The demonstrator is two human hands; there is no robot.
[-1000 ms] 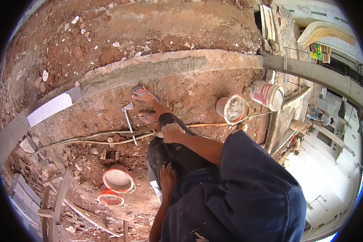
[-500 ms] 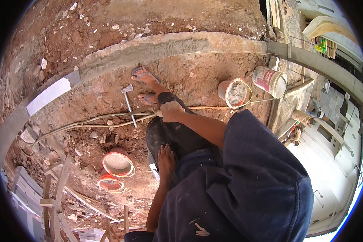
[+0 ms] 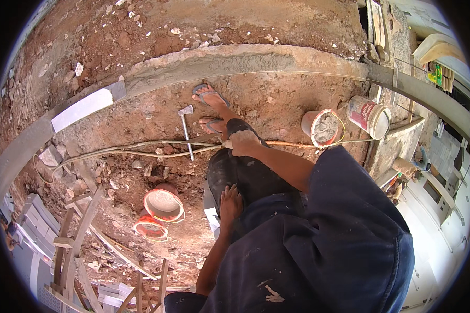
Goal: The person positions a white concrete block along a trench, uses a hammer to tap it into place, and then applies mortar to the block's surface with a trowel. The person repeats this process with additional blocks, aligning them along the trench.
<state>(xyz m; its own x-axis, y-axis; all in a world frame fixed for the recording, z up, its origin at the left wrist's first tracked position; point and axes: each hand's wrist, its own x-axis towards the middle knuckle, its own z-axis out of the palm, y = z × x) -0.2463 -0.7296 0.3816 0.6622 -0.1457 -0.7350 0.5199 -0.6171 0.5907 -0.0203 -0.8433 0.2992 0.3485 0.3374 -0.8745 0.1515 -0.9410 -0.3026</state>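
My right hand [image 3: 242,142] is closed on the handle of a trowel [image 3: 206,139], held over my leg near the knee, with the blade pointing left. My left hand [image 3: 230,206] lies on my dark trousers with its fingers stretched out. Beyond my sandalled feet runs a low curved edge [image 3: 209,63] with wet grey mortar smeared along it. A hatchet-like tool [image 3: 187,133] with a metal handle lies on the dirt beside hoses [image 3: 108,149].
Buckets of grey mix [image 3: 163,203] [image 3: 324,127] stand left and right, beside a white pail [image 3: 368,117]. A pale panel [image 3: 82,109] sits on the curved edge. Wooden scraps [image 3: 78,235] fill the lower left. People [image 3: 424,164] are partly visible far right.
The whole view has shifted, with the ground and buckets appearing higher and, most recently, further right. Both my hands keep their places on and over my legs, the trowel still gripped.
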